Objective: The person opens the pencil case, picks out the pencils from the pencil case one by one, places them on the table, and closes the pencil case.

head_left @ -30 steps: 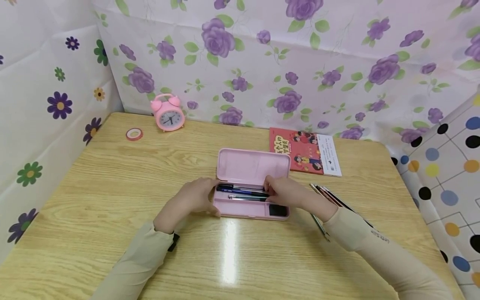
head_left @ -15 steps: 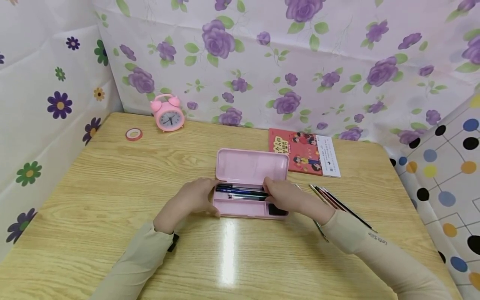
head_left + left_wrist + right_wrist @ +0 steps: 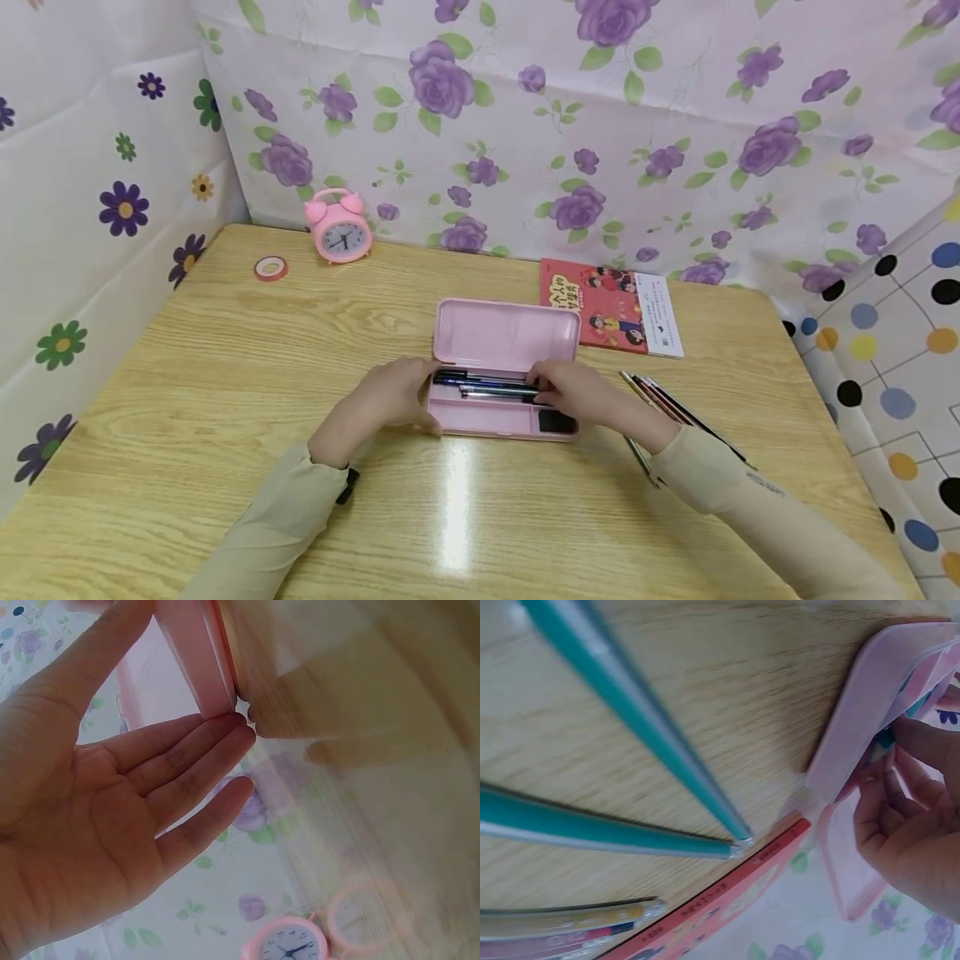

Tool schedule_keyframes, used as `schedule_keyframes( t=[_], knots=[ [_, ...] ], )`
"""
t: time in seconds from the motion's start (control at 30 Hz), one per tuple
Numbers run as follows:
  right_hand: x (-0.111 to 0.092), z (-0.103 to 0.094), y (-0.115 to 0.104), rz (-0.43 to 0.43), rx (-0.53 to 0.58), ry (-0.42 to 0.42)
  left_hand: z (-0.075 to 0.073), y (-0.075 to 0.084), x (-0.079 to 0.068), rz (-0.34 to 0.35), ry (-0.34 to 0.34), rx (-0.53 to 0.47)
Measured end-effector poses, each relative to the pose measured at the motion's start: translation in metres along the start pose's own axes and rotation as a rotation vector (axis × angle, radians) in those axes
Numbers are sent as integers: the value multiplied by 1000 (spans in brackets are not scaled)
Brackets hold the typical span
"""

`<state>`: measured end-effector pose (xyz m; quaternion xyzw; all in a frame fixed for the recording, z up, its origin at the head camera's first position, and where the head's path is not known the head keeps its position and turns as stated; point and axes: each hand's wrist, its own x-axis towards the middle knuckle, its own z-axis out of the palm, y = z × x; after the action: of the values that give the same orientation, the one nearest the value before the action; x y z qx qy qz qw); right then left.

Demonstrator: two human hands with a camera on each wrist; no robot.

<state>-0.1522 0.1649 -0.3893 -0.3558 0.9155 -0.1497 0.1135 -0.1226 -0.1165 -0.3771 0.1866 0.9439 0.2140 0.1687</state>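
A pink pencil case (image 3: pixel 480 417) lies open on the table, its lid (image 3: pixel 506 333) tipped back. My left hand (image 3: pixel 386 396) holds its left end, thumb at the front corner and fingers at the back; in the left wrist view the fingertips (image 3: pixel 234 720) touch the case's end. Dark pens (image 3: pixel 452 377) and a green pencil (image 3: pixel 483 391) lie in the long compartment. My right hand (image 3: pixel 573 390) reaches into its right end. There, in the right wrist view, thumb and finger pinch the green pencil's end (image 3: pixel 886 739). A black block (image 3: pixel 557 422) sits in the small front compartment.
Several loose pencils (image 3: pixel 678 408) lie right of the case, partly under the right forearm. A red book (image 3: pixel 600 304) is behind it. At the back left stand a pink alarm clock (image 3: pixel 342 233) and a tape roll (image 3: pixel 271 267). Patterned cloth surrounds the table.
The right hand's fingers shift slightly inside the case, and the pens and pencil there lie closer together. The left hand stays at the case's left end.
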Motion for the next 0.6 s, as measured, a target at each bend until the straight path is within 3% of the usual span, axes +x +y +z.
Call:
schedule_keyframes(
  t=[0.23, 0.4, 0.6],
  knots=[
    [-21, -11, 10, -38, -29, 80, 0, 1, 2, -19, -24, -11],
    [-49, -23, 26, 44, 11, 165, 0, -1, 1, -8, -21, 8],
    [-100, -26, 61, 165, 38, 280, -11, -6, -6, -27, -87, -23]
  ],
)
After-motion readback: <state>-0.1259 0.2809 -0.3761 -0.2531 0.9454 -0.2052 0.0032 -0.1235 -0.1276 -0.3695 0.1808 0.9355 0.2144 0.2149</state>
